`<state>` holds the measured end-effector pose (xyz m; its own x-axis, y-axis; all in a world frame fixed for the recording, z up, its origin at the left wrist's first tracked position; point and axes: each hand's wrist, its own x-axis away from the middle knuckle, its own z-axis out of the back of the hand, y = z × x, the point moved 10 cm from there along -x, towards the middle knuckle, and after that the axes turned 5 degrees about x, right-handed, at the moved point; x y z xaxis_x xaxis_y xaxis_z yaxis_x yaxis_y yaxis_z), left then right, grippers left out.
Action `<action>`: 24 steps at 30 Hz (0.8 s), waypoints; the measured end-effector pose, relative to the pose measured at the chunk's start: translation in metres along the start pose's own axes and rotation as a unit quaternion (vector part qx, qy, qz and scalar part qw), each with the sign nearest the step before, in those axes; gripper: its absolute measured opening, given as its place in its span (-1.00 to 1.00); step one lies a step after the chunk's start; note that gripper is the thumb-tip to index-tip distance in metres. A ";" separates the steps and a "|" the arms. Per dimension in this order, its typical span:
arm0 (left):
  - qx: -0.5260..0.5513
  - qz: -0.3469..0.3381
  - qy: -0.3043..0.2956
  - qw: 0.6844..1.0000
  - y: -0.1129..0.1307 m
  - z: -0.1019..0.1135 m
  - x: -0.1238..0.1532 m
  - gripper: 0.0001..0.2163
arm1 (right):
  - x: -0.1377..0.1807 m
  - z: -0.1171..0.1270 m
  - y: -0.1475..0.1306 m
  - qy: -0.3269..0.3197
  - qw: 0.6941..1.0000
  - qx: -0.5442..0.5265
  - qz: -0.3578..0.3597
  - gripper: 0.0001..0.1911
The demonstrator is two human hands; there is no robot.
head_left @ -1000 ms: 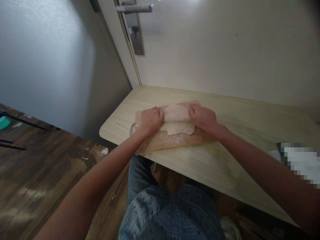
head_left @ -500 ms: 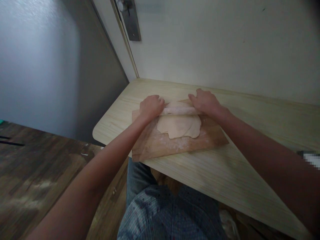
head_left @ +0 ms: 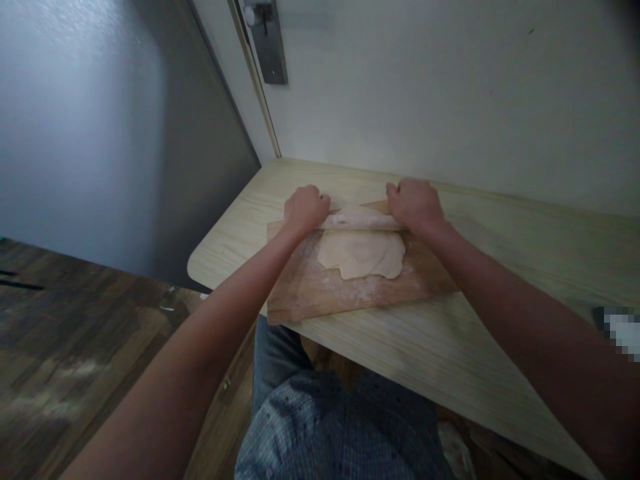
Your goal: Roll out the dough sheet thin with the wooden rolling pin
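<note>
A flat sheet of pale dough [head_left: 363, 253] lies on a floured wooden board [head_left: 320, 293] on a light wooden table [head_left: 450, 333]. A rolling pin [head_left: 360, 219], dusted with flour and partly wrapped in dough, rests across the far edge of the dough. My left hand [head_left: 306, 208] is closed over the pin's left end. My right hand [head_left: 415, 203] is closed over its right end. Both arms are stretched out over the board.
A pale wall runs behind the table. A door with a metal lock plate [head_left: 270, 47] stands at the back left. Dark wooden floor [head_left: 75, 347] lies to the left. A blurred-out object [head_left: 620, 330] sits at the table's right edge. My patterned shirt [head_left: 340, 433] fills the bottom.
Both hands have pushed the rolling pin away from me, from the middle of the dough to its far edge. More of the flattened dough now shows.
</note>
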<state>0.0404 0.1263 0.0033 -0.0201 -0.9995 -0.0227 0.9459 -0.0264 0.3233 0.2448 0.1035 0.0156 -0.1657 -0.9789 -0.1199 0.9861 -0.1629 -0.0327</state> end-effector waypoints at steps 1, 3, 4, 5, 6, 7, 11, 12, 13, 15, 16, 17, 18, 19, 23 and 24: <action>0.001 0.001 0.005 1.000 0.000 0.001 0.001 -0.60 | 0.001 0.001 0.000 0.000 1.000 -0.004 -0.003 -0.45; -0.001 0.002 0.013 1.000 -0.001 0.002 0.003 -0.60 | 0.004 0.003 0.001 -0.001 1.000 -0.014 -0.014 -0.46; -0.003 0.003 0.017 1.000 -0.001 0.002 0.005 -0.60 | 0.006 0.004 0.002 -0.002 1.000 -0.019 -0.018 -0.47; -0.005 0.006 0.021 1.000 -0.001 0.002 0.007 -0.60 | 0.008 0.006 0.002 -0.001 1.000 -0.024 -0.021 -0.47; -0.008 0.009 0.024 1.000 -0.002 0.003 0.009 -0.60 | 0.009 0.007 0.001 0.000 0.999 -0.027 -0.021 -0.48; -0.010 0.014 0.028 0.999 -0.003 0.003 0.011 -0.59 | 0.011 0.008 0.001 0.003 0.999 -0.030 -0.021 -0.48; -0.015 0.030 0.036 0.999 -0.005 0.004 0.020 -0.59 | 0.018 0.011 0.002 0.007 0.999 -0.039 -0.027 -0.50; -0.016 0.033 0.037 0.999 -0.005 0.005 0.023 -0.59 | 0.020 0.012 0.002 0.007 0.999 -0.039 -0.030 -0.50; -0.017 0.034 0.039 0.999 -0.005 0.005 0.025 -0.58 | 0.022 0.012 0.003 0.007 0.999 -0.039 -0.033 -0.50; -0.021 0.030 0.045 0.998 -0.004 0.007 0.030 -0.57 | 0.025 0.013 0.003 0.009 0.999 -0.036 -0.036 -0.50; -0.024 0.026 0.047 0.998 -0.003 0.008 0.032 -0.57 | 0.027 0.013 0.003 0.010 0.999 -0.034 -0.037 -0.50; -0.028 0.019 0.049 0.998 -0.002 0.009 0.035 -0.56 | 0.030 0.014 0.003 0.010 0.999 -0.033 -0.037 -0.50; -0.032 0.011 0.051 0.998 -0.001 0.009 0.038 -0.55 | 0.032 0.015 0.003 0.010 0.999 -0.031 -0.037 -0.50; -0.037 0.003 0.053 0.998 0.000 0.009 0.041 -0.55 | 0.036 0.015 0.003 0.009 0.999 -0.030 -0.039 -0.49; -0.058 -0.029 0.063 0.996 0.003 0.008 0.055 -0.52 | 0.051 0.016 0.003 -0.013 0.999 -0.017 -0.045 -0.50; -0.063 -0.043 0.070 0.995 0.005 0.009 0.059 -0.52 | 0.055 0.015 0.002 -0.018 0.999 -0.012 -0.042 -0.50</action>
<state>0.0409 0.0668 0.0121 -0.0663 -0.9813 -0.1805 0.9760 -0.1014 0.1929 0.2382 0.0479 0.0240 -0.2473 -0.9657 -0.0792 0.9679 -0.2425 -0.0654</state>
